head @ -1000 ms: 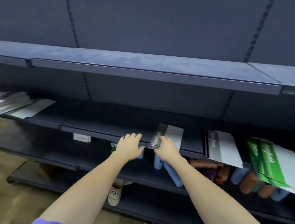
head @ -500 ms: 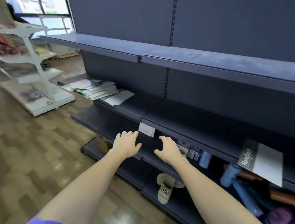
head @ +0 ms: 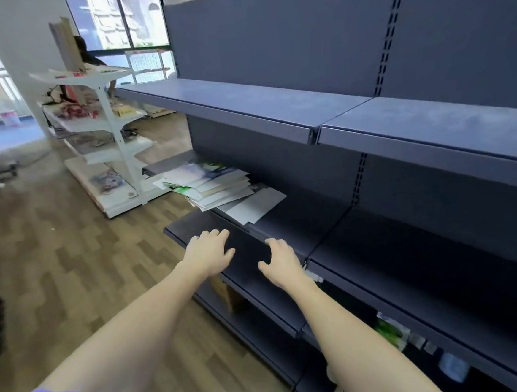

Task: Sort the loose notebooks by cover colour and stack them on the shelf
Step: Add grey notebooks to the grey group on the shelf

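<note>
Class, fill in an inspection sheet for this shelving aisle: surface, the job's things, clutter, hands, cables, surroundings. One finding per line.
Surface: dark blue shelf, several tiers.
Job's things: messy pile of notebooks on the middle tier, mostly white covers, some green edges; one grey notebook lies beside it.
Clutter: small packets and a sandal on lower tiers.
Hands: left hand and right hand both empty, fingers relaxed, over the shelf edge, short of the pile.
Cables: nothing seen.
Surroundings: white display rack, wood floor, windows behind.

Bare shelf (head: 330,221) right of the notebook pile (head: 210,185), apparently unobstructed.
</note>
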